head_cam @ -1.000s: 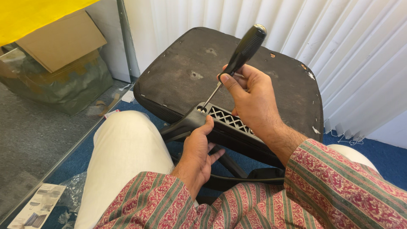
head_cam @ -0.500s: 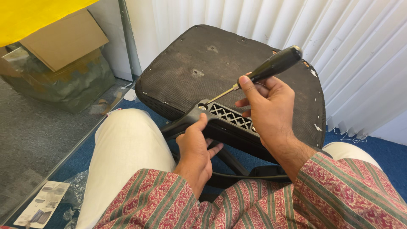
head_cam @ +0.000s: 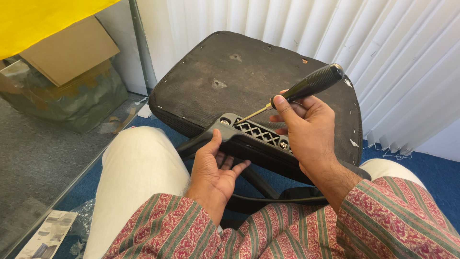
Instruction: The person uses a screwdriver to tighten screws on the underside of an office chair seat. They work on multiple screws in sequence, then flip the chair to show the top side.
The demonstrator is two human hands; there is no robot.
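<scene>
Head view — my right hand (head_cam: pixel 306 132) grips screwdriver (head_cam: pixel 297 93), left hand (head_cam: pixel 215 165) clasps plastic bracket (head_cam: pixel 254 139) on chair seat (head_cam: pixel 249 72) — hands apart.

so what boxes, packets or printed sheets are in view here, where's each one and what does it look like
Cardboard box: upper left, behind the glass, plain brown, flat-sided.
Printed leaflet: bottom left on the floor, a pale rectangular sheet with small dark pictures.
Clear plastic wrapper: beside the leaflet, crumpled, see-through.
No screens or signs show.
</scene>
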